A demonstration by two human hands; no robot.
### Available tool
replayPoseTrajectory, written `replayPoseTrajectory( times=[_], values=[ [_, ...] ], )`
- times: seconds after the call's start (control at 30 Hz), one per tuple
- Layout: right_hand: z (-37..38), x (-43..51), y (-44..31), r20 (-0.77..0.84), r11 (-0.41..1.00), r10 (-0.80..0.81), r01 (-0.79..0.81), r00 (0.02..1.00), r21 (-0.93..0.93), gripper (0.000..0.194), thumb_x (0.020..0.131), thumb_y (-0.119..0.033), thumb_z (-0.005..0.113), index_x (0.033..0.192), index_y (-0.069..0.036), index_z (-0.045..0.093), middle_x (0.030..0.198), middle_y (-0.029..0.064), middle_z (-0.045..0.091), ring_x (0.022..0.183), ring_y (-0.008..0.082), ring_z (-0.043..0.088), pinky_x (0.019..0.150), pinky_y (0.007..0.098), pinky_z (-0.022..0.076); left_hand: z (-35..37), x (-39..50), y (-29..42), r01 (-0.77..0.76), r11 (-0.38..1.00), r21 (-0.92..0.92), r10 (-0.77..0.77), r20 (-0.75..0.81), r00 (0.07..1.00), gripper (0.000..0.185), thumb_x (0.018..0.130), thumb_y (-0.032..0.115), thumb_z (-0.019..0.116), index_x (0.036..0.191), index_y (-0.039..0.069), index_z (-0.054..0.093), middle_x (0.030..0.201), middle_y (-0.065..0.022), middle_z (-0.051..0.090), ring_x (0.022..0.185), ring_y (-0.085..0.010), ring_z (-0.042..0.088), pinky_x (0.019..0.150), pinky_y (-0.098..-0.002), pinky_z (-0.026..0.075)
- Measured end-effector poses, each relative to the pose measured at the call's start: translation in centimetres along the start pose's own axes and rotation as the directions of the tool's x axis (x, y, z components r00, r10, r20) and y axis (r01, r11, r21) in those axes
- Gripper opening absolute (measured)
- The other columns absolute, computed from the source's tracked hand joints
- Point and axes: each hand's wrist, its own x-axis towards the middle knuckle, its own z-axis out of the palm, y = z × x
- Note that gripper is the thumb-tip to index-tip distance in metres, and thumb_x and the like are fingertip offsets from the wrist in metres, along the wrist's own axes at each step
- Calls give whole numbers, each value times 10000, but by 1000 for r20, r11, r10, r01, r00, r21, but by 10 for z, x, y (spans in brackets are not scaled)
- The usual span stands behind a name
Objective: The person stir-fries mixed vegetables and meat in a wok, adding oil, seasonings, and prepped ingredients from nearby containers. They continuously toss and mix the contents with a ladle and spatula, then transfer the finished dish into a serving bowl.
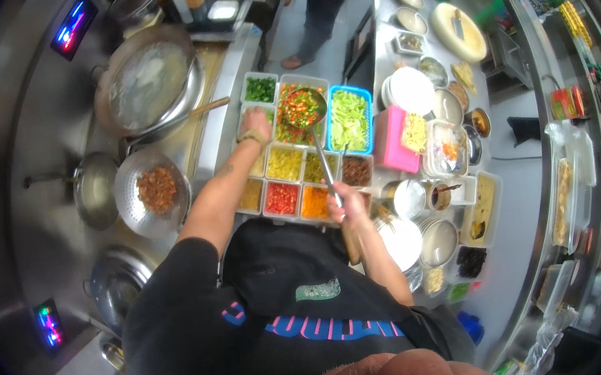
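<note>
My right hand (349,203) grips the long handle of a steel ladle (323,158). The ladle's bowl holds chopped red and green chillies (300,111) and rests over a tub of the same chillies (289,134). My left hand (255,123) reaches down into the neighbouring plastic tub (240,117), where a bit of green food shows; its fingertips are hidden. Chopped green herbs (260,90) fill the tub beyond it. Nearer me are tubs of yellow pickled pieces (284,162), chopped red peppers (281,198) and orange bits (315,201). Sliced pale-green vegetable (349,121) fills a blue basket (333,127).
Left, a large wok (147,85) and a perforated strainer with browned meat (156,189) occupy the stove. Right, a pink container (392,141), white plates (413,90) and stacked bowls (439,241) crowd the counter. A round chopping board (443,21) bears a knife. Another person's legs (322,15) stand ahead.
</note>
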Motion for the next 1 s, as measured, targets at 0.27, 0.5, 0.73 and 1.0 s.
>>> replayPoseTrajectory(
  times=[0.27,0.5,0.73,1.0],
  values=[
    [25,-19,-1,-152,997,-16,5,988,-78,326,1101,-276,456,1323,-58,553,685,28,501,445,98,400,369,268,322,42,29,-21,25,998,57,-29,75,997,322,855,172,725,1109,-26,731,1281,-348,608,1117,-457,662,968,-479,572],
    [30,-20,-4,-114,998,-6,-1,993,-62,313,1094,-254,465,1317,-54,554,680,13,492,452,100,406,371,275,341,29,35,-32,5,999,-50,-6,-33,999,158,828,127,699,897,22,795,968,-255,732,957,-415,715,896,-490,567],
    [52,-27,-13,-78,992,62,-70,995,-105,288,1094,-265,465,1289,-75,559,673,8,496,448,91,407,361,258,330,-29,0,29,-402,868,-292,312,-311,898,173,864,185,721,928,42,795,1072,-228,732,914,-399,708,875,-465,573],
    [52,-34,-16,35,990,140,-139,990,-28,294,1102,-286,440,1274,-83,566,683,7,510,448,85,399,368,261,320,-70,-69,-1,-337,922,-189,201,-509,837,221,889,189,709,1009,15,774,1057,-215,738,976,-389,719,886,-444,582]
  ],
)
